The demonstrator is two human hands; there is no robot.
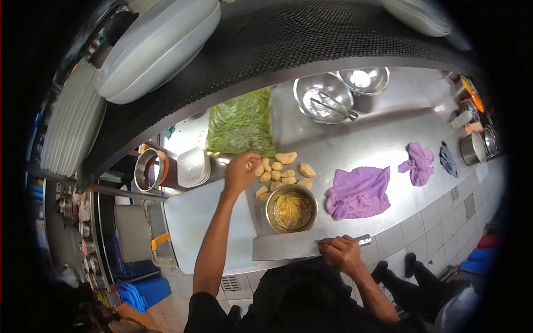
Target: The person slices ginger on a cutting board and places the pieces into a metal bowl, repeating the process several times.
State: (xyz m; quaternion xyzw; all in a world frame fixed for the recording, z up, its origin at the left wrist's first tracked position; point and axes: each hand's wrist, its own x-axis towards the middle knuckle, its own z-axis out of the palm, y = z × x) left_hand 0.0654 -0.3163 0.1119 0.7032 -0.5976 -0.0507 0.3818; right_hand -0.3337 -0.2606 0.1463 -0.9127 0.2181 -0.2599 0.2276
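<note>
My right hand (341,251) is wrapped round the handle of a cleaver (286,247), its broad blade lying level and pointing left by the counter's front edge. My left hand (242,171) is closed at the left side of a cluster of peeled pale-yellow ginger pieces (276,175), with a pale piece (249,165) showing at its fingertips. Just in front of the cluster stands a round steel pot (315,210) with thin yellow shreds (288,211) inside. A white cutting board (205,227) lies under my left forearm.
Behind the ginger lies a clear bag of green vegetables (241,122). White bowls (194,167) stand left; a purple cloth (359,193) lies right of the pot. Steel bowls (323,99) sit at the back. A shelf (288,47) with plates overhangs the counter. Another person's legs (416,283) show right.
</note>
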